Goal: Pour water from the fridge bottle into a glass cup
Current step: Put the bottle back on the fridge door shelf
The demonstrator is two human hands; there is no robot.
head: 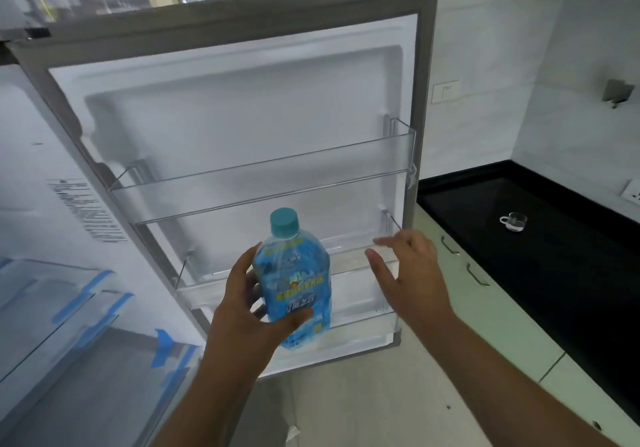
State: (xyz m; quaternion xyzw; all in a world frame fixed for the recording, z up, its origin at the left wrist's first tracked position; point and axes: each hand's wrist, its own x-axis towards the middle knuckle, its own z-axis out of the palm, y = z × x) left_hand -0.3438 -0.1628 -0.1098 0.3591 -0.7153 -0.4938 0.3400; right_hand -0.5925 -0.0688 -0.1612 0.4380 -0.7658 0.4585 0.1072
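- The left hand [249,301] has its grip wrapped round the lower body of the water bottle [294,280], thumb across the front of the blue label and fingers behind, holding it upright just in front of the lowest door shelf [367,287] of the open fridge door [242,107].
- The right hand [405,266] holds nothing; its fingers are spread and relaxed, hovering just right of the bottle, near the shelf rail.
- Step in hand, as I judge it: getting the bottle clear of the fridge and over to the glass cup [514,221].
- To do it well, keep the bottle upright and the grip low and firm; the plastic looks thin and may give if squeezed hard.
- The free hand is well placed to swing the door shut or to steady the bottle's neck.
- The teal cap [284,221] is on and will need unscrewing before any pour.
- Bottle: clear plastic and apparently well filled, though the label hides the water level.
- The cup is a small clear one with a handle, standing on the black table [554,291] far right, well apart from the hands; it looks empty.
- Both clear door shelves show nothing inside.
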